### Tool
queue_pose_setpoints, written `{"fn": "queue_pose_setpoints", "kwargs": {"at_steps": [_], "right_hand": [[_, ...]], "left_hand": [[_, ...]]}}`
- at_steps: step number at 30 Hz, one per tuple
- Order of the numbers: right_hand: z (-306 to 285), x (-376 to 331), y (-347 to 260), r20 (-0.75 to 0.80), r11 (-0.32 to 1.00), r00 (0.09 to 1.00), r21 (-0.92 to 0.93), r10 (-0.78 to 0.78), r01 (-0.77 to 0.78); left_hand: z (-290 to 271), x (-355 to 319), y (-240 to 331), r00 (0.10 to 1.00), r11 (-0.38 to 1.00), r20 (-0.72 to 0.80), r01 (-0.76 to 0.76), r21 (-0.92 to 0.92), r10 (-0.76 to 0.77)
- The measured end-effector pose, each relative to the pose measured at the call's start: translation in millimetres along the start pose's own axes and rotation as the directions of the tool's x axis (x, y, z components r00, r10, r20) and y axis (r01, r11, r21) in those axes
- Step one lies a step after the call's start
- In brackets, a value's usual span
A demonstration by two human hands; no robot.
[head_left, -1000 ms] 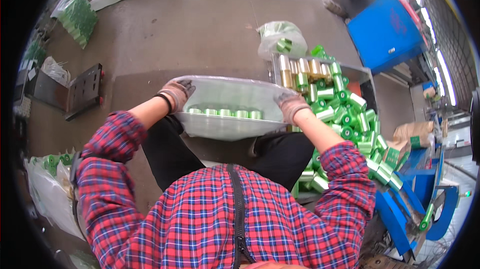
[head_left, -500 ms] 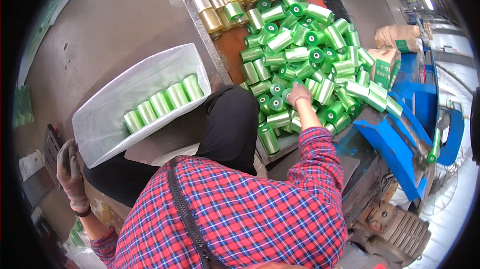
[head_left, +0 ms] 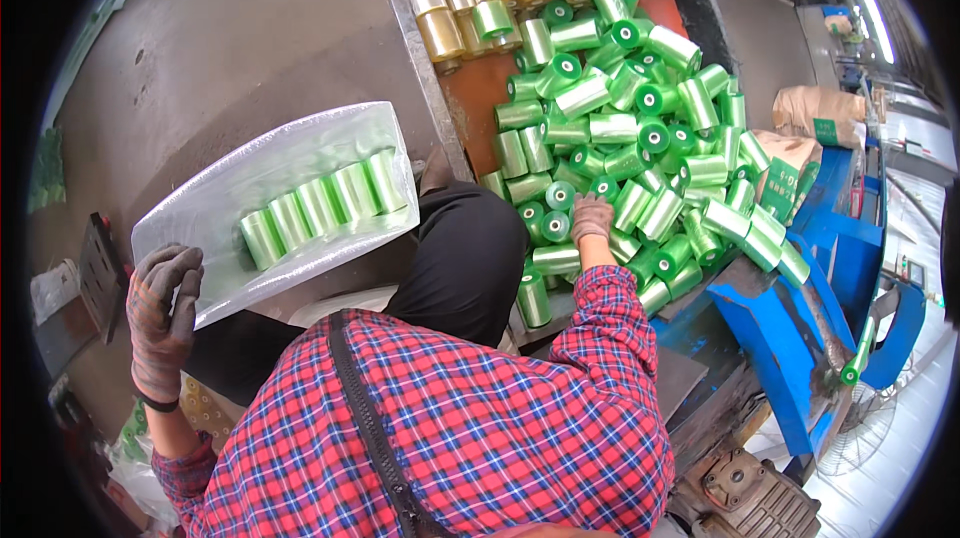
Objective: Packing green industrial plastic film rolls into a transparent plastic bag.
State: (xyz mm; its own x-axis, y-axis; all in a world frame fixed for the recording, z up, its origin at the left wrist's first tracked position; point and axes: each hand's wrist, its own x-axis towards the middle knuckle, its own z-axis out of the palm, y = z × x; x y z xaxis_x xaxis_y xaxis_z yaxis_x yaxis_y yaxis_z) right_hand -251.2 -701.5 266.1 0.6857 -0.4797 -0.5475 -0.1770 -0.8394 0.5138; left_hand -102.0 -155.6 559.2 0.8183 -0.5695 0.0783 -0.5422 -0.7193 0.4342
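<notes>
My right hand (head_left: 592,218), in a grey-and-pink knit glove, reaches into a heap of green film rolls (head_left: 610,128). Its fingers bend down together over one roll at the near side of the heap, covering most of it. My left hand (head_left: 165,318), gloved alike, is raised at the near left edge of a white translucent bag (head_left: 270,143). Its fingers are loosely curled and apart, with nothing in them; whether it touches the bag I cannot tell. Inside the bag a row of green film rolls (head_left: 318,206) stands side by side.
A grey-rimmed bin (head_left: 432,103) holds the heap, with clear yellowish rolls (head_left: 440,33) stacked in its far left corner. Blue metal machine parts (head_left: 765,338) and a motor (head_left: 745,488) are at my right. Paper sacks (head_left: 820,116) lie beyond. My bent knee (head_left: 475,248) lies between bag and bin.
My right hand has shifted left and nearer over the rolls. My left hand has moved right and up, close to the bag's edge. The whole view has shifted slightly.
</notes>
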Motion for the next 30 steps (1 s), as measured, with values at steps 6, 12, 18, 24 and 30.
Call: {"fn": "queue_pose_setpoints", "kwargs": {"at_steps": [6,12,18,24,30], "right_hand": [[-56.3,-18.8,13.5,-0.012,0.959,0.985,0.232,0.171,-0.164],[-36.7,-21.7,101.8,0.086,0.237,0.437,0.738,0.896,-0.632],[-42.7,-32.5,94.7,0.278,-0.116,0.627,0.951,0.727,-0.287],[-181.7,-123.9,44.2,-0.468,-0.964,0.878,0.265,-0.100,0.031],[-326.5,-188.1,-104.7,-0.521,-0.588,0.646,0.798,-0.557,0.136]], "left_hand": [[-6.8,-42.1,-27.8,0.946,0.929,-0.146,0.242,-0.281,-0.290],[-20.0,-74.3,-49.9,0.899,0.883,-0.205,0.298,-0.362,-0.387],[-5.9,-7.9,15.1,0.968,0.977,0.220,0.154,-0.147,-0.119],[22.0,-53.2,-8.0,0.839,0.992,0.530,0.094,0.085,-0.125],[-23.5,-44.5,-15.0,0.785,0.897,-0.437,0.404,-0.176,-0.439]]}}
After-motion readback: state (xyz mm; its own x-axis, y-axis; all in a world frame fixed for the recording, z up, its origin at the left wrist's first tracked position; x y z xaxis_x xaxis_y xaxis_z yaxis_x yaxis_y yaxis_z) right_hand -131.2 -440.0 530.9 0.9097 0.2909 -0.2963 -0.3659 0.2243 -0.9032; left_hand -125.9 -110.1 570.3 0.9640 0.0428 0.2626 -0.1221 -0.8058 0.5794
